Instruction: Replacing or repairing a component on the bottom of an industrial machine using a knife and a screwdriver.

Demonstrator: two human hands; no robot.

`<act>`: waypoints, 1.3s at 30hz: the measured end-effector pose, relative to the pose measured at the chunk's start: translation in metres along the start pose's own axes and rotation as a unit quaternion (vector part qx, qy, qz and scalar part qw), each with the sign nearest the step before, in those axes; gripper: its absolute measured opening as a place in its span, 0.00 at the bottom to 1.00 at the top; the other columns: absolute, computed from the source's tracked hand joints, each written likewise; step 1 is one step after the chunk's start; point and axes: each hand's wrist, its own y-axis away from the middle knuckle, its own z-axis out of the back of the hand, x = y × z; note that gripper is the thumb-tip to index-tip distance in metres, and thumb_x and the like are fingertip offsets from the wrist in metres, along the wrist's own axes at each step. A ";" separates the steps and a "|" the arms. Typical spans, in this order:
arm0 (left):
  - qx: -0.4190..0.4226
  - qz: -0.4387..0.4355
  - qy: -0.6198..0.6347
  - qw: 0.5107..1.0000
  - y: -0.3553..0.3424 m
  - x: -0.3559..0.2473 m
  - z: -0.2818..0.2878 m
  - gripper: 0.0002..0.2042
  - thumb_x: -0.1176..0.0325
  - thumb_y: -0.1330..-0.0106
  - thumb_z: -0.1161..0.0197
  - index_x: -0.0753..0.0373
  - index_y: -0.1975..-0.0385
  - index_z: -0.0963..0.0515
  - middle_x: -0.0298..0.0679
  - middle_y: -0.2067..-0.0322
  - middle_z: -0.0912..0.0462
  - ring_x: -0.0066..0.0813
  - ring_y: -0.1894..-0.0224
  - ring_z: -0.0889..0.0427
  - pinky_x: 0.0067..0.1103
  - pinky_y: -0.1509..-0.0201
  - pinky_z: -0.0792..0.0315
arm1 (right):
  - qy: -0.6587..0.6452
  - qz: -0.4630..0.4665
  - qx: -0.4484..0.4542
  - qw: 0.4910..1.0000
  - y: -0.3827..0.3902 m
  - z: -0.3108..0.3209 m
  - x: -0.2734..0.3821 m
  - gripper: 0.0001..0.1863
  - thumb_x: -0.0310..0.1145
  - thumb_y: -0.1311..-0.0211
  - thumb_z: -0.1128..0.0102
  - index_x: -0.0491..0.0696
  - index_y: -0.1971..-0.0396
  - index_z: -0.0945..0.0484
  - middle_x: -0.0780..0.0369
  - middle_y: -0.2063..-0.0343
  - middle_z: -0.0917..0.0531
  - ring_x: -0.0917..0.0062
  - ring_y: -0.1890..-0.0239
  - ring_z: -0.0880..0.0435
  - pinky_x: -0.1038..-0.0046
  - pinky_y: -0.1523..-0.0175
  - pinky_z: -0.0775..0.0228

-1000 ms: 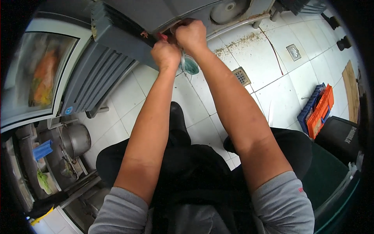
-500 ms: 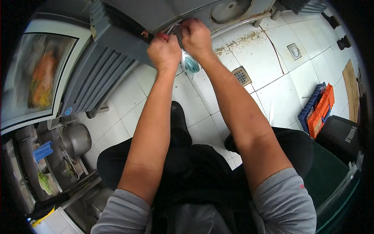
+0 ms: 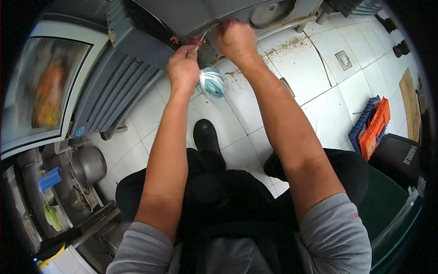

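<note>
At the lower edge of a grey appliance panel (image 3: 191, 16), both my hands are raised in front of me. My left hand (image 3: 183, 71) is closed in a pinch at a small red piece (image 3: 195, 42) on a thin white cord. A bundled coil of pale teal and white cord (image 3: 212, 83) hangs right beside this hand, over the floor. Up and to the right, my right hand (image 3: 238, 41) has its fingers curled against the panel's edge. What those fingers grip, if anything, is hidden. Dark space under the panel shows between the hands.
On the left stand a grey louvred housing (image 3: 125, 86) and a glass-doored cabinet (image 3: 68, 77), with a metal pot (image 3: 89, 165) below. To the right are a floor drain (image 3: 343, 60), an orange and blue toolbox (image 3: 374, 130) and a wooden board (image 3: 409, 105). Debris lies on the white tiles.
My hands have moved apart: the left down and left, the right slightly right. The cord coil has swung left and shows more fully. The red piece now shows above my left fingertips.
</note>
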 end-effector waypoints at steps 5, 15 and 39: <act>-0.019 -0.052 -0.102 0.993 -0.003 0.011 -0.014 0.12 0.65 0.31 0.42 0.62 0.55 0.17 0.47 0.63 0.15 0.43 0.60 0.19 0.32 0.52 0.27 | 0.048 -0.011 0.013 0.999 0.000 -0.004 0.005 0.10 0.36 0.45 0.40 0.46 0.73 0.15 0.49 0.72 0.15 0.49 0.67 0.15 0.53 0.59 0.21; 0.065 0.191 0.406 0.891 -0.010 -0.014 0.012 0.12 0.75 0.30 0.50 0.71 0.54 0.23 0.50 0.57 0.17 0.44 0.59 0.15 0.36 0.52 0.19 | 0.087 0.008 0.055 0.995 0.000 0.002 -0.008 0.10 0.38 0.42 0.39 0.49 0.66 0.15 0.51 0.70 0.14 0.50 0.66 0.15 0.53 0.60 0.21; 0.102 0.038 0.089 0.990 0.091 0.033 -0.015 0.10 0.65 0.25 0.47 0.61 0.54 0.21 0.25 0.78 0.32 0.16 0.76 0.36 0.20 0.74 0.40 | -0.238 -0.170 0.142 0.946 0.070 0.034 -0.041 0.12 0.39 0.38 0.39 0.46 0.62 0.17 0.50 0.66 0.15 0.52 0.60 0.16 0.58 0.53 0.26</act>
